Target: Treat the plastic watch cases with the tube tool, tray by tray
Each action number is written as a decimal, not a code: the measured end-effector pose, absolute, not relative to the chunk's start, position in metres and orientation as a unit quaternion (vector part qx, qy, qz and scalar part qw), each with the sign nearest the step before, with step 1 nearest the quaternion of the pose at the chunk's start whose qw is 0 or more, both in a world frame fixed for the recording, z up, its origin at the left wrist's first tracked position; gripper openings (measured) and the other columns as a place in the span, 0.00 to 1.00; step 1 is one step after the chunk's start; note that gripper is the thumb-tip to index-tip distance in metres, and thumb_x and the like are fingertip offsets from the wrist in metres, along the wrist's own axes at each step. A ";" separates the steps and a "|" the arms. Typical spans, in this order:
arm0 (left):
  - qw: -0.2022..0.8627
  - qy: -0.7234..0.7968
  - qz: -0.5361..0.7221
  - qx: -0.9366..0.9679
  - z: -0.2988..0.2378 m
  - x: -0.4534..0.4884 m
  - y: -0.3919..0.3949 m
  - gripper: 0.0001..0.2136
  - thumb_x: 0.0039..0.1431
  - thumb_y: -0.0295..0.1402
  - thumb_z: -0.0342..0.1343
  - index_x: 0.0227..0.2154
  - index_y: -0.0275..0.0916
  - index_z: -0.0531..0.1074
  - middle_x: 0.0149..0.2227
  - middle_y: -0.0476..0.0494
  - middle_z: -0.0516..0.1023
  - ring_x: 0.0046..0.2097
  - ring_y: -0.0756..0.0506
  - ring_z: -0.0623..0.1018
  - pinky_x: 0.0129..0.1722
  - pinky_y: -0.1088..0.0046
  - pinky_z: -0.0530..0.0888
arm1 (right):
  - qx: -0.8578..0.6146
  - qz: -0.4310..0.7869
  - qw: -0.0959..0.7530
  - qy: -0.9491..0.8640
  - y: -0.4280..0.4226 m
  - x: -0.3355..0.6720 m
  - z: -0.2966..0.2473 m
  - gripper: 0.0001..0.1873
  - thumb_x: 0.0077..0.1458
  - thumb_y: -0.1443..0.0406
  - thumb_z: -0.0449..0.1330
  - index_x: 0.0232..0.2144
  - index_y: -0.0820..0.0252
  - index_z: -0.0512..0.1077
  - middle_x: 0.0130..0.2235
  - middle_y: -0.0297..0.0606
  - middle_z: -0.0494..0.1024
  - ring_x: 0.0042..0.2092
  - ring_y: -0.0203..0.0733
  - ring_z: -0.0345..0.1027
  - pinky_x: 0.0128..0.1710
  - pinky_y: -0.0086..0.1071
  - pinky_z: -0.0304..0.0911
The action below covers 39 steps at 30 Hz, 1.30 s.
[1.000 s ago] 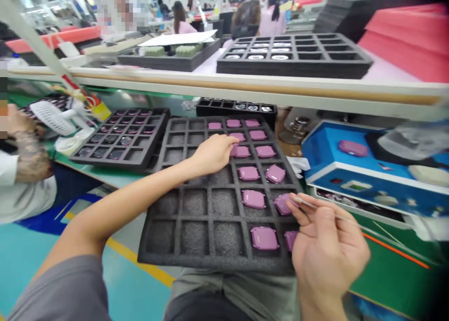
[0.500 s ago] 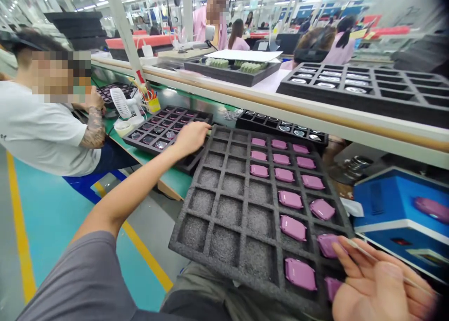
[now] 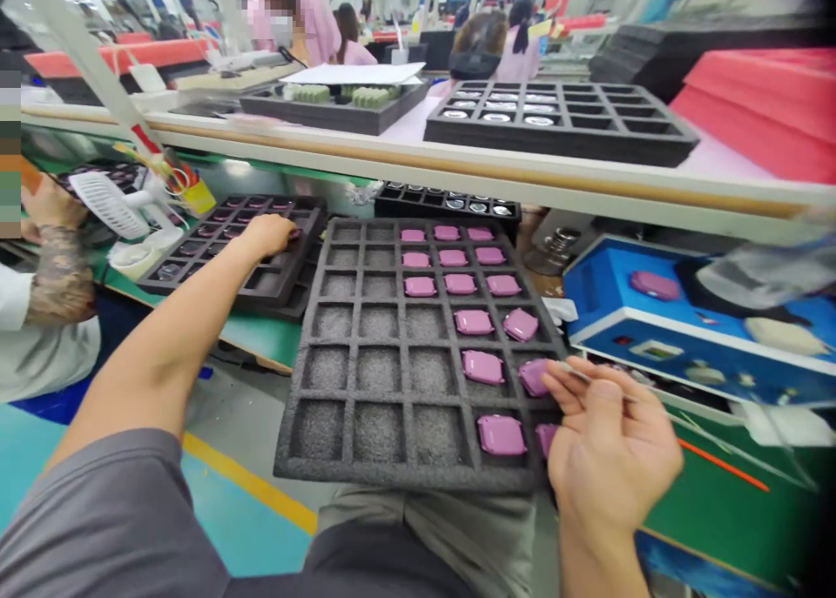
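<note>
A black foam tray [image 3: 382, 473] with square compartments rests above my lap. Purple watch-case-like pieces [image 3: 483, 367] fill its right-hand columns, while most left compartments hold nothing. My right hand [image 3: 604, 433] is at the tray's right edge, closed on a thin pale stick-like tool [image 3: 575, 370], fingertips beside a purple piece. My left hand [image 3: 266, 235] reaches over a second foam tray [image 3: 274, 286] at the left. Its fingers pinch a small dark purple piece [image 3: 293, 234], mostly hidden by the hand.
A white fan [image 3: 104, 204] and a yellow pen holder [image 3: 198, 198] stand at the left, near a co-worker's tattooed arm [image 3: 58, 272]. A shelf [image 3: 366, 151] crosses above the bench, carrying more foam trays [image 3: 562, 137]. At the right is a blue machine [image 3: 614, 298].
My view has turned right. My left hand has moved from the big tray's far left corner to the left tray and pinches a piece there. The right hand still holds the tool.
</note>
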<state>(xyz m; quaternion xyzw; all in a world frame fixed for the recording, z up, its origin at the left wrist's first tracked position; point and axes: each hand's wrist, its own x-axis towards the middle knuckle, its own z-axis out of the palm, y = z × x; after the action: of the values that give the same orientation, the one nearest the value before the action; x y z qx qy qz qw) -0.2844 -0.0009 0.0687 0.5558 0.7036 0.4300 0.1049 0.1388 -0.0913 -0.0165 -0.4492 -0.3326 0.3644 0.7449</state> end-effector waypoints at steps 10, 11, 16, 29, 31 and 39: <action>0.135 0.623 0.384 0.668 0.086 -0.120 -0.031 0.11 0.68 0.25 0.54 0.47 0.37 0.81 0.47 0.44 0.84 0.44 0.47 0.81 0.49 0.70 0.78 | -0.437 0.383 0.751 -0.313 -0.093 0.139 -0.015 0.17 0.55 0.55 0.72 0.39 0.61 0.76 0.36 0.35 0.83 0.35 0.39 0.82 0.42 0.35 0.79; 0.176 0.587 0.370 0.698 0.079 -0.092 -0.035 0.11 0.67 0.25 0.55 0.46 0.38 0.81 0.45 0.45 0.85 0.43 0.48 0.82 0.48 0.72 0.78 | -0.436 0.378 0.756 -0.309 -0.093 0.139 -0.015 0.17 0.55 0.56 0.72 0.39 0.60 0.76 0.36 0.34 0.83 0.35 0.39 0.82 0.41 0.35 0.79; 0.444 0.457 0.357 0.683 0.049 -0.006 -0.057 0.13 0.66 0.29 0.54 0.49 0.34 0.80 0.44 0.39 0.85 0.40 0.44 0.83 0.41 0.70 0.80 | -0.438 0.349 0.766 -0.316 -0.091 0.141 -0.019 0.12 0.61 0.57 0.68 0.38 0.60 0.76 0.37 0.36 0.84 0.38 0.38 0.82 0.44 0.36 0.80; 0.516 0.459 0.370 0.622 0.027 0.001 -0.051 0.16 0.61 0.37 0.62 0.49 0.33 0.81 0.43 0.39 0.86 0.42 0.43 0.84 0.45 0.69 0.81 | -0.432 0.339 0.737 -0.394 -0.084 0.149 -0.030 0.06 0.65 0.62 0.64 0.41 0.56 0.80 0.43 0.38 0.86 0.45 0.41 0.83 0.49 0.36 0.79; 0.522 0.454 0.373 0.619 0.027 0.002 -0.051 0.16 0.62 0.37 0.63 0.49 0.33 0.81 0.45 0.39 0.86 0.44 0.42 0.85 0.47 0.68 0.81 | -0.434 0.340 0.735 -0.395 -0.084 0.149 -0.030 0.06 0.66 0.62 0.64 0.41 0.56 0.80 0.43 0.38 0.86 0.45 0.41 0.83 0.48 0.34 0.79; 0.526 0.449 0.375 0.618 0.027 0.001 -0.051 0.15 0.62 0.36 0.63 0.48 0.35 0.82 0.46 0.40 0.86 0.45 0.42 0.85 0.48 0.68 0.82 | -0.444 0.336 0.732 -0.392 -0.084 0.149 -0.027 0.06 0.65 0.62 0.64 0.40 0.57 0.80 0.43 0.39 0.86 0.43 0.42 0.83 0.46 0.35 0.81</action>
<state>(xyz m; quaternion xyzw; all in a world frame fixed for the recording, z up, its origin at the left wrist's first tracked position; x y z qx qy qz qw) 0.0012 -0.0512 0.0274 0.6177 0.4489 0.3751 0.5256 0.1490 -0.0838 -0.0271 -0.4440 -0.3918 0.3364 0.7323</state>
